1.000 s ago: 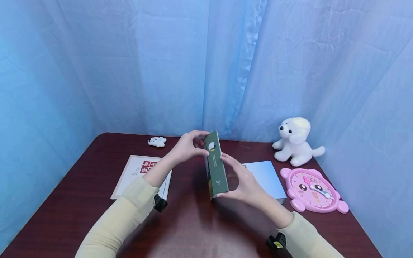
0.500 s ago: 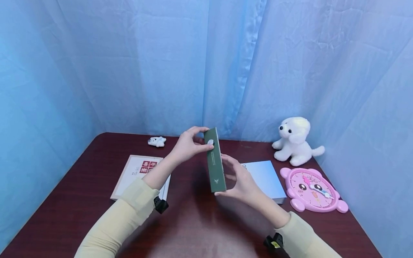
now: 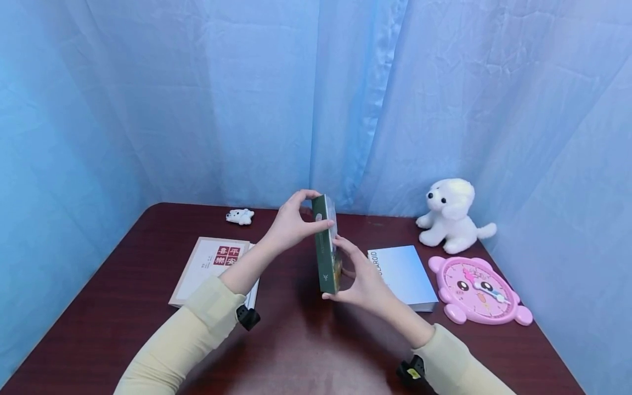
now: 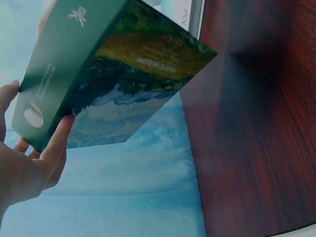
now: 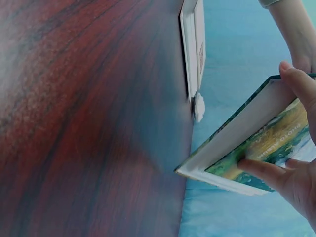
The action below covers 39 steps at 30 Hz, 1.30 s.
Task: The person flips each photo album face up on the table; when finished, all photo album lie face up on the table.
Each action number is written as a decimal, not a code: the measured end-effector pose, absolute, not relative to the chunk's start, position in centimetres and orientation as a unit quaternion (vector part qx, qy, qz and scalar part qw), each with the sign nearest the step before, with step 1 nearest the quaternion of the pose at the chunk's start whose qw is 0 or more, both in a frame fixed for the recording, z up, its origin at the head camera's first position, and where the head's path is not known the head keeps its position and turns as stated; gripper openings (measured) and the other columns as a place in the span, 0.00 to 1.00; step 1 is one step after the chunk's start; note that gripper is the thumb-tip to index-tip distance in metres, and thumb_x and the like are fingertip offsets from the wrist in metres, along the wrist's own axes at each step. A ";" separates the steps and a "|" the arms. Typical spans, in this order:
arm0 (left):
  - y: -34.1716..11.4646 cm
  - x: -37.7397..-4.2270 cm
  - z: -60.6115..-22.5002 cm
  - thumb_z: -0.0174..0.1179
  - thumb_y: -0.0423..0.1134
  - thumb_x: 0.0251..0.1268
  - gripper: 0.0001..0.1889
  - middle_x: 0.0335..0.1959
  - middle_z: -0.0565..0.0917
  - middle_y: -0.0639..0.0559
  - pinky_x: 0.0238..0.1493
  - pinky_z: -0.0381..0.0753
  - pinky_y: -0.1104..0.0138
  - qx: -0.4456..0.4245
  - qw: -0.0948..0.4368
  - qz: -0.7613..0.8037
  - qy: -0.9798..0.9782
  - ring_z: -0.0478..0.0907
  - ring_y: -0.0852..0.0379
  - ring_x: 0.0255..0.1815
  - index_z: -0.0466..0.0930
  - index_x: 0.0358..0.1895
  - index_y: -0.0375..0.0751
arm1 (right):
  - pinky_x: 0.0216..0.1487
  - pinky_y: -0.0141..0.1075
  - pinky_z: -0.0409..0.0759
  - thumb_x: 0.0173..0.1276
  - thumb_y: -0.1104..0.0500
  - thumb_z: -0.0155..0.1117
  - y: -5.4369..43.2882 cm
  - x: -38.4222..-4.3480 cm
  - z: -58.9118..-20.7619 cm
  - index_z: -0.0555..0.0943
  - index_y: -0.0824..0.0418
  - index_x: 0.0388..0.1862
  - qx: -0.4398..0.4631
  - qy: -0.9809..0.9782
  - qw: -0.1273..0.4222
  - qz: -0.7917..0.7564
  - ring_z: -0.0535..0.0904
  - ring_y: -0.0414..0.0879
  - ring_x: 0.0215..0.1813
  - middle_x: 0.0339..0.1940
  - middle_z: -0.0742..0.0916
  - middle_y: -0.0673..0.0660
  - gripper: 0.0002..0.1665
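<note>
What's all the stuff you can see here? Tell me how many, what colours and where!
photo album: 1, green with a painted cover, held up over the table
white book with red squares: 1, left on the table, partly hidden by an arm
Polaroid book or box: 1, blue and white, right of the album
toy clock: 1, pink, right edge
plush dog: 1, white, back right
small toy: 1, mostly white, back left
table: 1, dark red-brown, underneath
curtain: panels uncountable, light blue, around the table
black devices: 2, black, at the wrists
sleeves: 2, cream, on the arms
left grip: 1, bare, on the album's far end
right grip: 1, bare, on its near end
</note>
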State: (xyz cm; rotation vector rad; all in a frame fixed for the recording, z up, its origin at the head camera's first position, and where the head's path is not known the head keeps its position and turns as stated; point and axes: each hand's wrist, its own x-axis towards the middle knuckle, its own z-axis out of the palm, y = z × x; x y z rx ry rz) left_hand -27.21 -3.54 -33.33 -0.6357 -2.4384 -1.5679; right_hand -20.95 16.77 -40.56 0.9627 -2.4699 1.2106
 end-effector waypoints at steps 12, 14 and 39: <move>-3.8 -27.0 -32.9 0.67 0.43 0.54 0.25 0.46 0.74 0.45 0.27 0.83 0.63 -0.185 0.040 -0.552 -0.812 0.80 0.49 0.35 0.68 0.53 0.42 | 0.53 0.51 0.78 0.42 0.51 0.82 16.5 -21.1 -41.0 0.53 0.47 0.73 0.350 -0.851 0.109 0.375 0.60 0.54 0.71 0.76 0.55 0.55 0.64; -4.0 -27.1 -32.8 0.67 0.42 0.55 0.23 0.46 0.74 0.45 0.27 0.83 0.63 -0.187 0.032 -0.559 -0.807 0.81 0.48 0.30 0.68 0.52 0.42 | 0.55 0.52 0.76 0.42 0.49 0.81 16.5 -21.1 -41.0 0.52 0.47 0.73 0.353 -0.856 0.112 0.361 0.58 0.54 0.72 0.76 0.54 0.56 0.64; -7.0 -27.0 -32.5 0.57 0.34 0.64 0.14 0.55 0.73 0.50 0.30 0.73 0.62 -0.249 0.059 -0.544 -0.799 0.75 0.51 0.39 0.70 0.51 0.45 | 0.55 0.57 0.74 0.60 0.57 0.70 17.5 -22.3 -42.1 0.44 0.41 0.76 0.254 -0.842 0.045 0.474 0.57 0.62 0.72 0.77 0.49 0.58 0.56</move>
